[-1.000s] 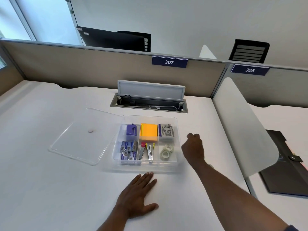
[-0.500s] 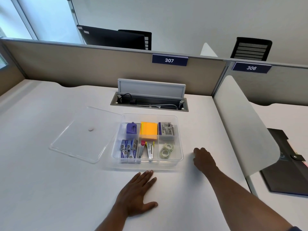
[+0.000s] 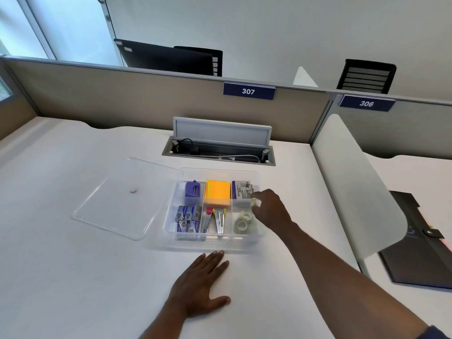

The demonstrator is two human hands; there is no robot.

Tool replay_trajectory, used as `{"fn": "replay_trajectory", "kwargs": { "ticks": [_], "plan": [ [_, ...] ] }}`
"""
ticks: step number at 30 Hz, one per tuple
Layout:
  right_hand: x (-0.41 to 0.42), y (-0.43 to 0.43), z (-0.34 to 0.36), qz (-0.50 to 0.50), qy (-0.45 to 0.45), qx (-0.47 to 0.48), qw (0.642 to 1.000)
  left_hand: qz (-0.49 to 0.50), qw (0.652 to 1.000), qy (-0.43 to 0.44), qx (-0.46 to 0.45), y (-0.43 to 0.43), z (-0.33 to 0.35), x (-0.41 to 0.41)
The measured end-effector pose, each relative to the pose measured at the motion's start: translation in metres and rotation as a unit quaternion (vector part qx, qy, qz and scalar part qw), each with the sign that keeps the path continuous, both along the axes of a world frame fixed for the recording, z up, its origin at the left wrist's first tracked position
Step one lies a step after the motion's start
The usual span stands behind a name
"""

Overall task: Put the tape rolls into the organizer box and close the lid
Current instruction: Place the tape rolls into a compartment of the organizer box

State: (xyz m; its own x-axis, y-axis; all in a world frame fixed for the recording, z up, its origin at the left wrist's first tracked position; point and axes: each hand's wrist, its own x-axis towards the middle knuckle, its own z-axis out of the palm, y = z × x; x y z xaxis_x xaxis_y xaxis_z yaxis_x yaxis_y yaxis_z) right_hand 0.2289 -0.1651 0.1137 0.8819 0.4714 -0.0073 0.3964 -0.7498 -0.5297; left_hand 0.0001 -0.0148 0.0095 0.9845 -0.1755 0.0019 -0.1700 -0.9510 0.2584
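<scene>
A clear organizer box (image 3: 220, 171) sits on the white desk, its lid (image 3: 122, 196) lying flat to the left of it. Two clear tape rolls (image 3: 243, 222) lie in the front right compartment. My right hand (image 3: 270, 209) hovers over the box's right side, fingers pinched on a small clear tape roll (image 3: 255, 202) above that compartment. My left hand (image 3: 203, 282) rests flat on the desk in front of the box, fingers spread, holding nothing.
Other compartments hold a purple item (image 3: 192, 189), an orange notepad (image 3: 218, 194), staple boxes (image 3: 188, 217) and staplers (image 3: 215, 220). An open cable tray (image 3: 220, 152) lies behind the box. A white divider panel (image 3: 354, 192) stands to the right, with a black folder (image 3: 420, 245) beyond it.
My right hand dropped to the desk right of the box, then came back over the box's right side holding a small tape roll. My left hand stayed flat.
</scene>
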Motion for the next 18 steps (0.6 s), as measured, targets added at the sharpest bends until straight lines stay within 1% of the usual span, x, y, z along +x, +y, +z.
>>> {"fn": "replay_trajectory", "kwargs": {
  "ticks": [4, 8, 12, 15, 18],
  "plan": [
    [-0.011, 0.011, -0.006, 0.053, 0.029, -0.039, 0.997, 0.002, 1.000, -0.005, 0.005, 0.000, 0.001, -0.001],
    [-0.017, 0.014, -0.012, 0.061, 0.050, -0.068, 0.995, 0.003, 1.000, -0.005, 0.001, 0.000, 0.001, 0.000],
    [-0.017, 0.014, -0.018, 0.056, 0.053, -0.089, 0.993, 0.002, 1.000, -0.006, 0.003, 0.001, 0.000, 0.000],
    [-0.016, 0.011, -0.018, 0.031, 0.038, -0.065, 0.997, 0.001, 1.000, -0.008, 0.003, 0.001, -0.001, 0.000],
    [-0.017, 0.004, -0.018, -0.021, -0.024, -0.042, 0.999, 0.001, 1.000, -0.010, 0.002, 0.002, 0.000, 0.000]
  ]
}}
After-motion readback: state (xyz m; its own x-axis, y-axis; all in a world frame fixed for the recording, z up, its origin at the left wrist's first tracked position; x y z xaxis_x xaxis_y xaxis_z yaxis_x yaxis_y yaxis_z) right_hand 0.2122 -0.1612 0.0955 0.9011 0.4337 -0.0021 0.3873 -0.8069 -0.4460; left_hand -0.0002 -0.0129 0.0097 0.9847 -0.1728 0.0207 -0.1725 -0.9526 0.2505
